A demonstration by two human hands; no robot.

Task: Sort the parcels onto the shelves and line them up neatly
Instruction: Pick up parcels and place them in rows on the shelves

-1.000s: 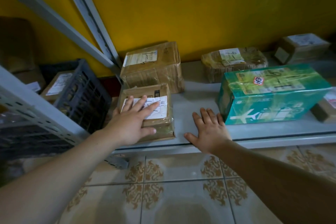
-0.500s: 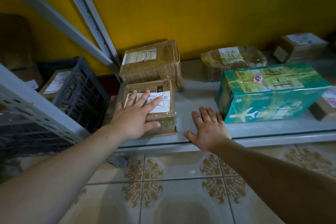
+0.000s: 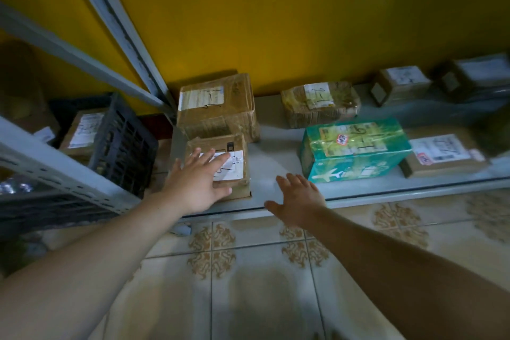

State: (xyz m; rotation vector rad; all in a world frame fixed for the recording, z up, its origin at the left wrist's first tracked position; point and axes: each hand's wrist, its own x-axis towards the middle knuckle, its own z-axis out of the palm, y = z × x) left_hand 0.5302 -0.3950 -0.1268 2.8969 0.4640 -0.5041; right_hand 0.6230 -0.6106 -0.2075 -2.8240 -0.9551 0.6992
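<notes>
A small brown taped parcel (image 3: 234, 146) with a white label lies at the left front of the low grey shelf (image 3: 265, 157). My left hand (image 3: 197, 182) lies flat on its top with straight fingers. Behind it sits a larger brown parcel (image 3: 218, 107). My right hand (image 3: 299, 197) rests open on the bare shelf just right of the small parcel, holding nothing. A green printed box (image 3: 356, 149) stands to the right of that hand, with a crumpled brown parcel (image 3: 320, 103) behind it.
More brown parcels (image 3: 441, 154) (image 3: 400, 83) lie further right on the shelf. A dark plastic crate (image 3: 121, 143) with a parcel inside stands at the left, behind a grey shelf upright (image 3: 55, 171). Patterned floor tiles (image 3: 248, 270) lie below, a yellow wall behind.
The small parcel under my left hand has slid a little to the right on the shelf. My right hand stays flat on the shelf. The view has shifted, showing more parcels at the right.
</notes>
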